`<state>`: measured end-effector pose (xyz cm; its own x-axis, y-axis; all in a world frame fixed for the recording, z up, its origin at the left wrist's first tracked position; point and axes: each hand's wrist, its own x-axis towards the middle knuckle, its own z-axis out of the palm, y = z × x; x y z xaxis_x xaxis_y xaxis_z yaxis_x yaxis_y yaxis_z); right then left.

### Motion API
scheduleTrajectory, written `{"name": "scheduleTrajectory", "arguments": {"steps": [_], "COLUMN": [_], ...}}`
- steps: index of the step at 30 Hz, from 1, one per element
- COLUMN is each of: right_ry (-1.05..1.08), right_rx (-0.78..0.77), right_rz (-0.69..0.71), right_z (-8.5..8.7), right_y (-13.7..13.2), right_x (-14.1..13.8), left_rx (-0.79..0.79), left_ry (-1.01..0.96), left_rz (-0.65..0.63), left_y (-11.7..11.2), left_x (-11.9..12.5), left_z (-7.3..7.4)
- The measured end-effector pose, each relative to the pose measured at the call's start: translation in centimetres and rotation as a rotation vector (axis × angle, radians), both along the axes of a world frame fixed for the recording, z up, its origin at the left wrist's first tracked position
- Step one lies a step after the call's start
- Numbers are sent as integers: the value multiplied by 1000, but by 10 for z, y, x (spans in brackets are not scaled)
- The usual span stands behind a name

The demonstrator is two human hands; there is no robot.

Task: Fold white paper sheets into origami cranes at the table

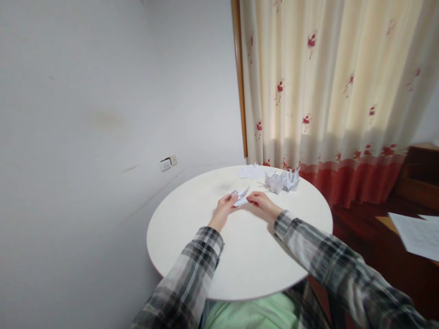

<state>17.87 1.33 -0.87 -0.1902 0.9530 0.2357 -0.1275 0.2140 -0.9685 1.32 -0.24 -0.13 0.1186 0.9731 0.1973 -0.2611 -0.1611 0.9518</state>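
Observation:
Between my two hands, above the middle of the round white table [192, 246], is a piece of folded white paper [241, 199] with a pointed flap sticking up to the right. My left hand [225, 204] is closed on its left side, thumb on top. My right hand [260, 201] pinches its right end with bent fingers. The exact folds are too small to make out. Beyond my right hand stand several folded white paper cranes [281, 180], bunched together with pointed tips upward.
White paper sheets [251, 172] lie at the table's far edge. A white wall [85, 183] with a socket [165, 165] borders the left side. A flowered curtain [325, 91] hangs behind. Printed papers [416, 233] rest on a lower wooden surface at right.

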Motion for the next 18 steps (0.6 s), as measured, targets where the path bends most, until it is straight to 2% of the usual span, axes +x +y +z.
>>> {"name": "scheduleTrajectory", "arguments": {"steps": [4, 11, 18], "right_ry": [-24, -70, -196], "right_rx": [175, 312, 457], "right_rz": [-51, -152, -265], "right_z": [2, 4, 12], "right_y": [-2, -4, -19], "right_x": [-2, -3, -7], "left_rx": [-67, -179, -302], "left_ry": [-99, -236, -334], "left_rz": [-36, -72, -99], "left_y": [3, 11, 11], "left_x": [0, 3, 5], "left_z": [-1, -4, 0]}}
